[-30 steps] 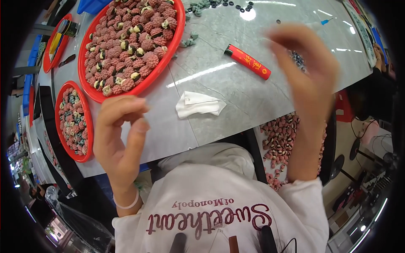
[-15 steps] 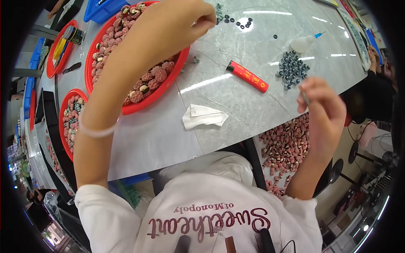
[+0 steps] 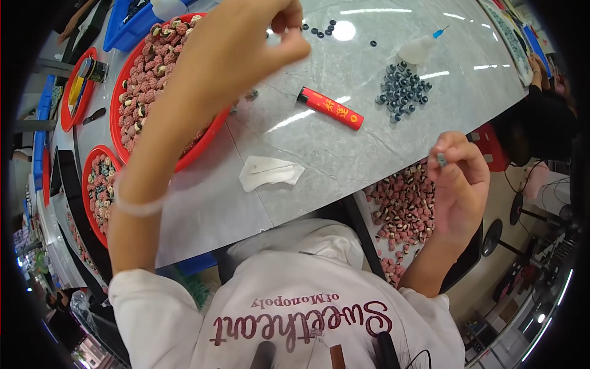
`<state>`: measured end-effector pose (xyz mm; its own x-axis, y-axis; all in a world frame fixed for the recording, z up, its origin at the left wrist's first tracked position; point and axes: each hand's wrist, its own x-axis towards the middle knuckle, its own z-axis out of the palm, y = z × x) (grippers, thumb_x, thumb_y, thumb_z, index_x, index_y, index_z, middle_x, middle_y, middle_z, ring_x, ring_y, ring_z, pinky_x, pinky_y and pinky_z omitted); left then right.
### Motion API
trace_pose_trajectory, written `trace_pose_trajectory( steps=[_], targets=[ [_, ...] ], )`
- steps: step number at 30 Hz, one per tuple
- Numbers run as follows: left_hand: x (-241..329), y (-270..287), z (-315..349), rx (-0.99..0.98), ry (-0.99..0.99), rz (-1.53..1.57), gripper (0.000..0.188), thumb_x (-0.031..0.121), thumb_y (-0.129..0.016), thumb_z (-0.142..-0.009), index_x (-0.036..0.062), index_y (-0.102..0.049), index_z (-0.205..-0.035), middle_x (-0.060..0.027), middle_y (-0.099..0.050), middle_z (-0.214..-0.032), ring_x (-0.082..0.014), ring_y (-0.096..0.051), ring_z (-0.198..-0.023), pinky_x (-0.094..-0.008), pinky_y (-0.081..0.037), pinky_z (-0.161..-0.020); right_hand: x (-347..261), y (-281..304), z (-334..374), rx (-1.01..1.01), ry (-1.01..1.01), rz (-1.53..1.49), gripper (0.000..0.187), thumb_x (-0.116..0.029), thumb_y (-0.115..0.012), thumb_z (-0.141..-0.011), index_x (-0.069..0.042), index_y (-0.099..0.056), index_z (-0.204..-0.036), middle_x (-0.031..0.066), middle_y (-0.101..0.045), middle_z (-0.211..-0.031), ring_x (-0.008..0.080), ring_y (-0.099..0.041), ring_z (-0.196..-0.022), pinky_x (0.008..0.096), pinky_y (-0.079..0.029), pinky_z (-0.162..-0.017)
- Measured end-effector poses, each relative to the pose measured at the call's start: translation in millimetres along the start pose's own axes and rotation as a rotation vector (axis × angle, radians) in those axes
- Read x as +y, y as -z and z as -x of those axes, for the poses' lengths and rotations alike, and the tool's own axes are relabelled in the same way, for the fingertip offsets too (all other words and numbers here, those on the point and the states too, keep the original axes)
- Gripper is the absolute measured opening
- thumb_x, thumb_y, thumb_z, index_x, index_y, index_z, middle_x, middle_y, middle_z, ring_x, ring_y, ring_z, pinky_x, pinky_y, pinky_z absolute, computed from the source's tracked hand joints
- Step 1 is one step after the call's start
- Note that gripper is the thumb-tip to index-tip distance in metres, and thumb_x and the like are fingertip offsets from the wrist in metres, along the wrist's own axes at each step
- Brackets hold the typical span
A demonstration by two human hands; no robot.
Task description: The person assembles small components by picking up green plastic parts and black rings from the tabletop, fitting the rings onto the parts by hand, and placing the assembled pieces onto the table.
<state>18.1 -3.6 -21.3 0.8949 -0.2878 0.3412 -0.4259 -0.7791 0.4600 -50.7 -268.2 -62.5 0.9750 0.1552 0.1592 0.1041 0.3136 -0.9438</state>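
Observation:
Over the far part of the table, beside a red basin [image 3: 216, 126] of ridged pink pieces, my left hand [image 3: 246, 46] has its fingers curled and its thumb apart; I see nothing held. Small black rings [image 3: 320, 35] lie on the table just right of it. My right hand [image 3: 461, 178], raised beyond the table's near right edge, pinches a small grey-blue piece [image 3: 441, 159] between thumb and finger. Ahead of it sits a cluster of dark blue-grey beads [image 3: 401, 89]. A white squeeze bottle [image 3: 418, 50] with a blue needle tip lies behind the cluster.
A long red case with a black end [image 3: 332, 108] and a crumpled white paper [image 3: 270, 172] lie mid-table. Pink pieces [image 3: 405, 206] fill a tray below the near right edge. Left are a smaller red basin [image 3: 91, 212] and a blue bin [image 3: 117, 34]. Another person's hand [image 3: 538, 71] is far right.
My right hand has lowered slightly, and the grey-blue piece in its pinch shows more clearly. My left thumb has come apart from the curled fingers. The table has shifted left in view.

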Motion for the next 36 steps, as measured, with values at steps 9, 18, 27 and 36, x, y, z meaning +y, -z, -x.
trace_pose_trajectory(
  steps=[9,18,27,36],
  targets=[
    [54,-19,91,0.300,-0.085,0.535,0.019,-0.005,-0.060,-0.068,-0.0004,-0.056,-0.086,-0.0083,-0.049,-0.080,-0.0126,-0.044,-0.070,-0.0217,-0.035,-0.059,14,-72,-4,-0.235,-0.159,-0.219,0.020,-0.003,-0.064,-0.074,0.003,-0.056,-0.091,0.0165,-0.055,-0.090,0.0151,-0.057,-0.067,0.0214,-0.049,-0.052],
    [61,-26,116,0.403,-0.084,0.332,0.020,-0.001,-0.063,-0.073,0.0014,-0.055,-0.091,-0.0100,-0.051,-0.081,-0.0146,-0.049,-0.069,-0.0217,-0.038,-0.060,14,-82,6,-0.178,-0.238,-0.280,0.014,0.000,-0.061,-0.075,0.004,-0.055,-0.086,0.0189,-0.057,-0.088,0.0161,-0.060,-0.067,0.0213,-0.053,-0.051],
    [57,-33,121,0.342,-0.026,0.692,0.017,0.018,-0.061,-0.080,0.0052,-0.053,-0.089,-0.0071,-0.049,-0.083,-0.0132,-0.045,-0.072,-0.0232,-0.038,-0.060,17,-92,19,-0.115,-0.203,-0.356,0.014,-0.003,-0.063,-0.076,0.003,-0.056,-0.086,0.0172,-0.058,-0.088,0.0147,-0.058,-0.063,0.0210,-0.048,-0.050],
    [53,-35,119,0.221,-0.010,0.802,0.023,0.020,-0.063,-0.079,0.0057,-0.051,-0.092,-0.0075,-0.046,-0.088,-0.0134,-0.045,-0.076,-0.0238,-0.037,-0.067,17,-93,24,-0.061,-0.382,-0.462,0.015,-0.011,-0.067,-0.076,-0.004,-0.058,-0.086,0.0083,-0.055,-0.083,0.0098,-0.052,-0.061,0.0184,-0.039,-0.048]
  ],
)
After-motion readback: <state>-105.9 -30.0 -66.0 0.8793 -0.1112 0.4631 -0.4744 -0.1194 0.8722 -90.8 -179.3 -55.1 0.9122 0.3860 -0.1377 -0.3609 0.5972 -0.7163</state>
